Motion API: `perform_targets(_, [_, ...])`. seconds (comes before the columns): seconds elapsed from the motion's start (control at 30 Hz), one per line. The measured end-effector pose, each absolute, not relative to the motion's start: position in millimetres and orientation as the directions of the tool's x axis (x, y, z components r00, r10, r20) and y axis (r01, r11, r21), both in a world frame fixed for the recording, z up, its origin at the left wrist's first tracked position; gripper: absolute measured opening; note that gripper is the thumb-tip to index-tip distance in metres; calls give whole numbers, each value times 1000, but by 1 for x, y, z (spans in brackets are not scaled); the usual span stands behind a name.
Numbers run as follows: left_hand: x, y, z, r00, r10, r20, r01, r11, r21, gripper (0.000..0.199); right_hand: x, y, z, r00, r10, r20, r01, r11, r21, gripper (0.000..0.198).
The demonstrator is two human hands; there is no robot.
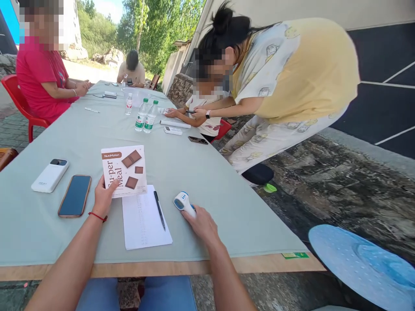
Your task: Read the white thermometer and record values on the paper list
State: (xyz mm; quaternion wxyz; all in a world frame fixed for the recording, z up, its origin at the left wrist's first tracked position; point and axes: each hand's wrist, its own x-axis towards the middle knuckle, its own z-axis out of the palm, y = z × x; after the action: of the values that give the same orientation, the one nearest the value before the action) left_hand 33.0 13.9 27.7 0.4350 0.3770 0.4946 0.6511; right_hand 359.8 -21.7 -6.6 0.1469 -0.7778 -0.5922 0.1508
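Observation:
My left hand grips the lower left corner of a flat white box printed with brown chocolate squares and "Su-per Meal". The box is tilted up over the top edge of a sheet of paper. On that paper's right side lies a black pen. My right hand is closed around the handle of a white and blue infrared thermometer, low over the cloth to the right of the paper. Left of the box are a smartphone and a white power bank.
Two water bottles and a smaller bottle stand mid-table. A dark phone lies at the right edge. A person in yellow leans over a seated person there; others sit farther off. A blue hat is at lower right.

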Motion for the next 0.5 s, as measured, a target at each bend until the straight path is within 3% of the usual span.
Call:
perform_targets(0.1, [35, 12, 27, -301, 954, 7, -286, -97, 953, 64, 339, -28, 10, 401, 916, -22, 649, -301, -699, 34])
perform_targets(0.2, [37, 11, 26, -265, 964, -15, -306, -70, 950, 63, 303, -41, 34, 398, 917, -20, 273, -140, -952, 41])
perform_targets(0.33, [40, 8, 25, -215, 976, -24, -329, -49, 943, 62, 250, -61, 60, 155, 986, 63, -189, 92, -978, 44])
perform_targets(0.4, [41, 6, 26, -198, 980, -29, -332, -39, 943, 62, 228, -69, 65, 40, 997, 64, -273, 73, -959, 40])
perform_targets(0.5, [43, 4, 27, -202, 979, -31, -317, -36, 948, 61, 207, -72, 64, 7, 1000, -5, -280, -3, -960, 34])
